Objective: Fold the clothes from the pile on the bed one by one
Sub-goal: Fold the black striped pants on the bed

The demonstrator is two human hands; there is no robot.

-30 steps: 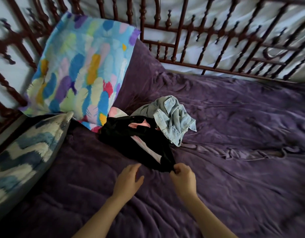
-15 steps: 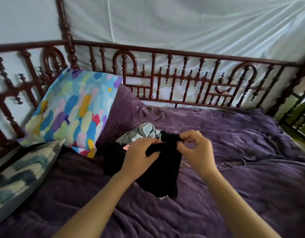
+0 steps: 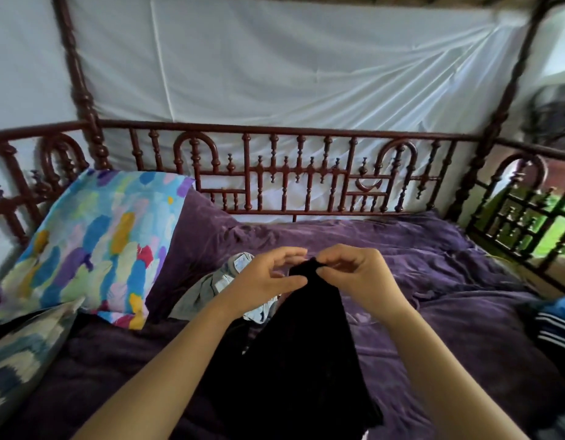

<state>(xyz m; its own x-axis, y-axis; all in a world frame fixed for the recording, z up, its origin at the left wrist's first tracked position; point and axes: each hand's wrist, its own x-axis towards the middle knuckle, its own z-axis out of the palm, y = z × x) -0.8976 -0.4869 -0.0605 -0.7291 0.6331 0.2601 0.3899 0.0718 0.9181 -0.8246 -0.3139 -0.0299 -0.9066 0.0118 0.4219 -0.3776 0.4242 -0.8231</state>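
Your right hand (image 3: 357,274) pinches the top edge of the black garment (image 3: 300,344), thumb and forefinger closed on the cloth. Your left hand (image 3: 268,277) sits at the same edge, fingers half curled, thumb against the fabric. I can't tell if it really grips.

The garment hangs bunched from that one spot, lifted over the bed (image 3: 449,274), with its lower part draping toward you. I can't tell whether the hem touches the cover. The rest of the pile (image 3: 192,303) lies just behind your left wrist, denim piece (image 3: 221,281) on top, beside the feather-print pillow (image 3: 93,242).

Risks from here:
- Both hands crowd one point, so the cloth stays a rope. If you lay it down like this, it likely folds crooked. Find two corners and spread them first.
- The hold is a narrow fingertip pinch. A quick shake to open the garment could pull it free and drop it back on the pile.
- Black fabric hides seams, and in this light the edges barely show. You may grab a double layer or an inside-out part and not notice.
- The hanging end is close to the denim piece. Swinging left could snag it and drag it along.
- A striped item (image 3: 554,328) lies at the right edge of the bed. Lay the garment down well apart from it and from the pile.
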